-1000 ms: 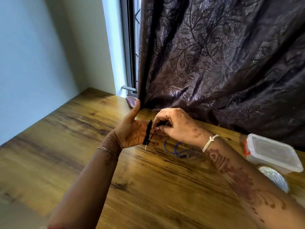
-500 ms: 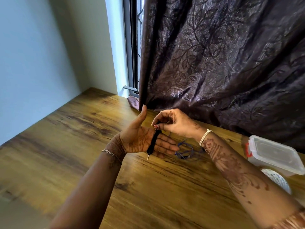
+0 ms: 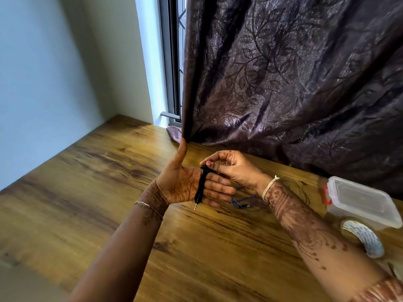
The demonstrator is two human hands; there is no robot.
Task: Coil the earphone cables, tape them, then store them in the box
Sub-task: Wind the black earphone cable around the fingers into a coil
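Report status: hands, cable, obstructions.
Left hand flat, black cable wound round its fingers. Right hand pinches coil top. Box lid on.

Henna patterns (image 3: 290,214) cover the left hand (image 3: 181,186) and right forearm; a chain bracelet (image 3: 148,207) rings the left wrist, a pale thread (image 3: 269,186) the right.

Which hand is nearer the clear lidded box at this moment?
Right. The right hand is left of the box, apart from it; the left hand, wound with black cable, is farther left.
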